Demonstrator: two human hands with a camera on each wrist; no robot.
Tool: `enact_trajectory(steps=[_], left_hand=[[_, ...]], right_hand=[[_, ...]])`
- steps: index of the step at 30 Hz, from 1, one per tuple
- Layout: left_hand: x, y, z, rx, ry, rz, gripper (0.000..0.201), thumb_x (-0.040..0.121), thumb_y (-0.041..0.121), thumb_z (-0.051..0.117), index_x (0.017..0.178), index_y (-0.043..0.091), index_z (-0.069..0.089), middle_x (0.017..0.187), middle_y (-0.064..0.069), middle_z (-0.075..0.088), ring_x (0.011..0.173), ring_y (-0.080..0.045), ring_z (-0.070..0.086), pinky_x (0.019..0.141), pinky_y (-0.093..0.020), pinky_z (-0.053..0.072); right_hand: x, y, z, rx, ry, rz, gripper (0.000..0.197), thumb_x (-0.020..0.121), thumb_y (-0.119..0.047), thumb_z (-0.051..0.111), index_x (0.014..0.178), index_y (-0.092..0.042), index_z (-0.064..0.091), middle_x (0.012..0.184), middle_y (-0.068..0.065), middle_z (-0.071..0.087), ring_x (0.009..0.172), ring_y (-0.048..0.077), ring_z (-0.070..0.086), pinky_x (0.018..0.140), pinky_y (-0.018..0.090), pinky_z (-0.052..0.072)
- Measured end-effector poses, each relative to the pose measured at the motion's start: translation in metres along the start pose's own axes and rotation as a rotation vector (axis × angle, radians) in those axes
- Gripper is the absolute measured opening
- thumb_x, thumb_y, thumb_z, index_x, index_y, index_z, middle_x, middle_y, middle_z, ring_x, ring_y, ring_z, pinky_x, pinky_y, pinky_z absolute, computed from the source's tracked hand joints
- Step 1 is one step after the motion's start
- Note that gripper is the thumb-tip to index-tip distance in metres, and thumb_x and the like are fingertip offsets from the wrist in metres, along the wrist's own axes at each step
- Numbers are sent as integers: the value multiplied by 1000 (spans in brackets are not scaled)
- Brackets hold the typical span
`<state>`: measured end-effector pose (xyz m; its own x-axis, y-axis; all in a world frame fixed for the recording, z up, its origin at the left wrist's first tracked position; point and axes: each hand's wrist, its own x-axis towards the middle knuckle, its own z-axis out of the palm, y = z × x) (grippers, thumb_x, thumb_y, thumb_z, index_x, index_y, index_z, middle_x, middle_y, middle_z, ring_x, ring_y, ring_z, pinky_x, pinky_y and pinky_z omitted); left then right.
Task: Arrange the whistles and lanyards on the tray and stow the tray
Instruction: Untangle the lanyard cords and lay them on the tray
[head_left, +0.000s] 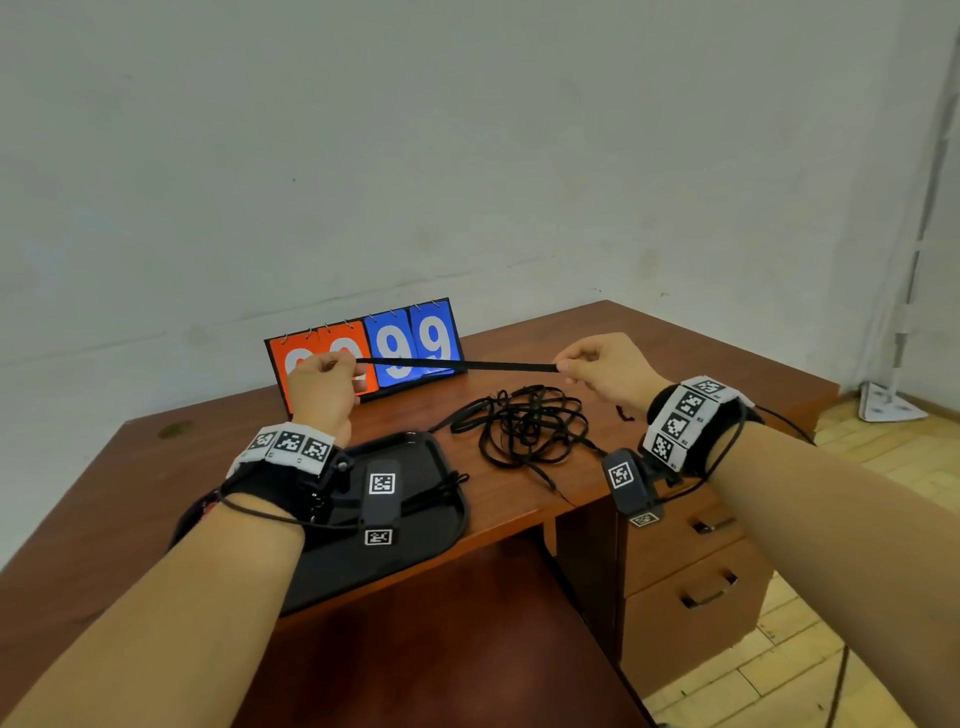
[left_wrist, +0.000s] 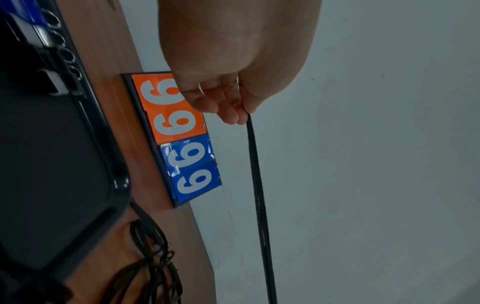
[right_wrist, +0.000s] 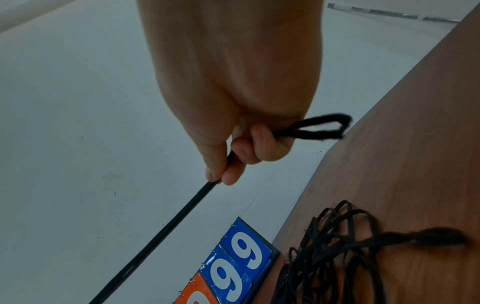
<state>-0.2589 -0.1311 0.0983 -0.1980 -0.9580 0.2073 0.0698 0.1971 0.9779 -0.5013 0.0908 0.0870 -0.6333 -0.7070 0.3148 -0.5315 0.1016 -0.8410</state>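
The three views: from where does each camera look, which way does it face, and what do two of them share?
Head: worn high, facing forward and down at the desk; shows both forearms, left hand and right hand.
Left wrist: looks along the left hand, whose fingers pinch the stretched lanyard.
Right wrist: looks along the right hand pinching that lanyard's other end.
All three share the scoreboard and the lanyard pile.

Head view looks down over the desk (head_left: 519, 514); both close wrist views face wallward, sharing the scoreboard (left_wrist: 179, 135).
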Motion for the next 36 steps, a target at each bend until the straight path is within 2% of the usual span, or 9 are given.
enact_trajectory(steps=[7, 11, 15, 18, 22, 26, 28, 32, 36], left_hand=[[7, -2, -55, 23, 108, 12, 10, 99, 15, 57, 105, 12, 64, 94, -8, 70, 67, -12, 60, 57, -25, 48], [6, 0, -88, 16, 156, 23, 11, 99, 11, 55, 109, 10, 62, 81, -3, 67, 60, -10, 56, 51, -21, 45], [6, 0, -122, 19, 184, 24, 13, 99, 11, 56, 110, 10, 61, 85, -3, 67, 61, -10, 56, 53, -22, 43], [3, 0, -145, 46, 185, 35, 10, 98, 12, 57, 107, 11, 62, 88, -5, 68, 61, -10, 56, 53, -24, 42], [-6, -2, -175, 85, 189, 46, 7, 98, 13, 57, 93, 16, 62, 83, -2, 68, 61, -10, 55, 54, -24, 42], [-12, -9, -206, 121, 183, 25, 9, 98, 12, 57, 91, 13, 62, 80, -4, 67, 59, -12, 54, 49, -24, 41], [-15, -16, -221, 144, 184, 13, 12, 98, 11, 55, 88, 14, 61, 79, -4, 66, 58, -13, 54, 43, -20, 40], [-19, -30, -248, 219, 179, -14, 16, 97, 12, 56, 83, 17, 61, 81, -5, 66, 59, -14, 56, 51, -25, 41], [-16, -45, -266, 346, 142, -36, 17, 95, 13, 60, 80, 19, 63, 81, -7, 64, 60, -16, 60, 53, -25, 45]], right_hand=[[-5, -14, 19, 13, -37, 24, 9, 92, -14, 67, 93, -12, 75, 69, -2, 66, 49, 4, 51, 47, 16, 42], [-13, -22, 33, 35, -66, 29, 9, 92, -10, 66, 92, -11, 75, 70, -1, 66, 53, 6, 51, 47, 14, 42], [-17, -27, 44, 16, -73, 38, 10, 92, -8, 66, 89, -12, 75, 67, -1, 65, 55, 10, 53, 57, 20, 49], [-18, -30, 52, 32, -55, 73, 17, 95, -3, 58, 93, -11, 73, 75, 5, 66, 63, 11, 58, 61, 20, 53], [-21, -39, 69, 53, -56, 102, 20, 96, 1, 53, 97, -8, 72, 82, 10, 68, 72, 14, 62, 73, 28, 57], [-22, -42, 89, 51, -66, 114, 14, 90, 5, 61, 94, -3, 71, 81, 13, 70, 68, 16, 64, 62, 23, 54], [-24, -46, 99, 44, -87, 112, 12, 87, 5, 66, 91, -4, 72, 83, 12, 70, 71, 17, 66, 63, 22, 55], [-28, -51, 116, 25, -145, 114, 10, 85, 3, 70, 91, -4, 74, 86, 9, 71, 76, 18, 68, 71, 26, 59], [-27, -49, 131, -5, -183, 148, 10, 84, 5, 69, 88, -4, 74, 83, 12, 72, 70, 16, 68, 63, 20, 58]])
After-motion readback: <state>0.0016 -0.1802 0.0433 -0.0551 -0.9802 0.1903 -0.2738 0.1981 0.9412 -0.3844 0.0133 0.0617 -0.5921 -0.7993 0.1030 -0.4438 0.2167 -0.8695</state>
